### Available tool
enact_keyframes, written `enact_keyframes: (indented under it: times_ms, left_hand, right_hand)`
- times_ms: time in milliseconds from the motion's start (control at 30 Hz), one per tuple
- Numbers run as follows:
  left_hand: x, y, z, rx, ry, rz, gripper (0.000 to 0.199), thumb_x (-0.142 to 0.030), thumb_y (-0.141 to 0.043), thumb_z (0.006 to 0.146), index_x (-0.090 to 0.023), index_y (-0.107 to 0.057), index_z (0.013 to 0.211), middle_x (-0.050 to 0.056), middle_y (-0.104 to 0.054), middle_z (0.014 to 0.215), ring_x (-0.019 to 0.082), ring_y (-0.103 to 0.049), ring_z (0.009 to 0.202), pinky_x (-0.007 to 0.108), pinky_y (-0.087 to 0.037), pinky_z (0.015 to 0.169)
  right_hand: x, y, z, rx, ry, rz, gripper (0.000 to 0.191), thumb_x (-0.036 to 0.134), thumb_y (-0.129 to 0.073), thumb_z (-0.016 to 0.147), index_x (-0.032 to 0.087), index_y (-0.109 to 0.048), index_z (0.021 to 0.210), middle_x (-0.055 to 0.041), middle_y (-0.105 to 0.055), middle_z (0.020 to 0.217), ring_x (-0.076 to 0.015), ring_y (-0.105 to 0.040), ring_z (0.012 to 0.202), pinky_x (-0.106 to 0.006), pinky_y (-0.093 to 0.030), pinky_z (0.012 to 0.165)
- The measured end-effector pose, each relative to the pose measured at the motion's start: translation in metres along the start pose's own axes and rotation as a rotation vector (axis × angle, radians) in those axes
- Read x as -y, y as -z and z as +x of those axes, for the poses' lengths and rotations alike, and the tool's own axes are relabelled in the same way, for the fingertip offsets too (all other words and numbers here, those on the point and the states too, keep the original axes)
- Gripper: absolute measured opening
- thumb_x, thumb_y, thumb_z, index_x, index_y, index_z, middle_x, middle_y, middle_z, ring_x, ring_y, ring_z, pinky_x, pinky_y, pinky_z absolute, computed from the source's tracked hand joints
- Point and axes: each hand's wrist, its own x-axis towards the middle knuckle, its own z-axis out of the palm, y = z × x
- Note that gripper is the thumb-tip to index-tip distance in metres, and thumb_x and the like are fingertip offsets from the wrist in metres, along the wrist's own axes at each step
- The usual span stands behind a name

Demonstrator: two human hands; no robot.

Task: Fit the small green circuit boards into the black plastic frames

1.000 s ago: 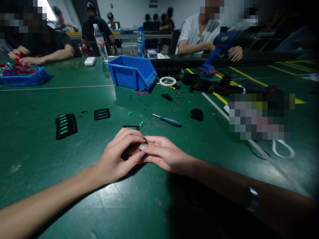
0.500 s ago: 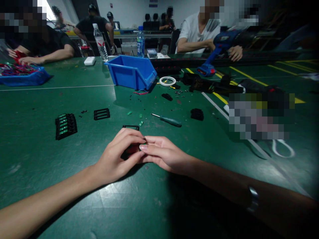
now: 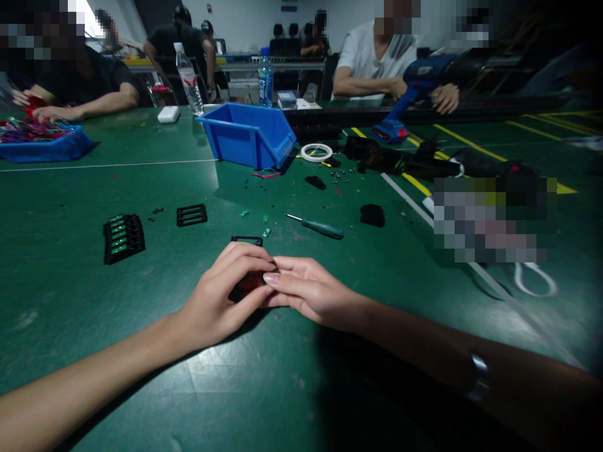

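Glossy and dark green, the worktop [image 3: 85,301] spread beneath everything, pale light reflecting off it. Nearest, the bare left hand [image 3: 214,292] curled inward to meet the bare right hand [image 3: 311,292], the fingers of both closed on a small dark piece [image 3: 274,269], almost wholly hidden between them. Both hands probably pinched it because so small a thing needed steadying; which way it pointed, and its long axis, could not be told. Just beyond the left hand lay a flat black open frame [image 3: 247,239], partly covered, its visible edge running left to right. On the left, a slatted black holder with green strips [image 3: 125,238] lay with its row running away from the person. Three tiny green boards [image 3: 266,233] lay scattered beside a screwdriver with a dark green handle [image 3: 323,228], its metal tip pointing left, presumably kept within easy reach. Farther off stood an open blue plastic bin [image 3: 235,141] and, beyond, a co-worker in a white shirt [image 3: 367,63].
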Motion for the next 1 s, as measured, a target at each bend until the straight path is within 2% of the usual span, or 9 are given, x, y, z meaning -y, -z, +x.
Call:
enact_keyframes:
  times_ms: [400,567,800,1000]
  left_hand:
    - [0.0007,-0.0001,-0.0002,0.003,0.027,-0.027,0.026,-0.01,-0.068,0.09,-0.016,-0.062,0.115,0.011,-0.064,0.114,0.022,-0.06,0.11,0.038,-0.05,0.093]
    - [0.0002,0.0006,-0.0003,0.005,0.034,-0.03,0.026,-0.01,-0.067,0.091,-0.016,-0.062,0.115,0.011,-0.064,0.114,0.022,-0.06,0.11,0.038,-0.049,0.093]
    - [-0.0002,-0.0005,0.0008,0.019,0.002,-0.016,0.025,-0.01,-0.067,0.091,-0.014,-0.063,0.114,0.012,-0.064,0.114,0.022,-0.059,0.109,0.037,-0.048,0.094]
    - [-0.001,-0.0009,0.0013,0.026,-0.007,-0.007,0.024,-0.01,-0.067,0.09,-0.013,-0.063,0.113,0.012,-0.064,0.113,0.023,-0.059,0.109,0.037,-0.048,0.094]
  right_hand:
    - [0.0008,-0.0001,0.0007,-0.024,-0.005,0.026,0.016,0.023,-0.072,0.088,0.013,-0.07,0.101,-0.0072,-0.072,0.097,-0.0169,-0.069,0.091,-0.036,-0.053,0.091]
    - [0.0016,-0.0023,0.0007,-0.045,-0.026,0.017,0.02,0.025,-0.075,0.086,0.014,-0.069,0.101,-0.0073,-0.073,0.098,-0.0173,-0.07,0.091,-0.038,-0.052,0.094]
    - [-0.0005,-0.0041,0.0032,-0.058,-0.022,0.046,0.023,0.023,-0.079,0.083,0.012,-0.068,0.099,-0.0045,-0.073,0.087,-0.0155,-0.072,0.083,-0.035,-0.055,0.09]
    - [-0.0014,-0.0046,0.0019,-0.04,-0.014,0.039,0.023,0.025,-0.078,0.083,0.012,-0.067,0.099,-0.0045,-0.073,0.088,-0.0153,-0.072,0.084,-0.033,-0.055,0.089]
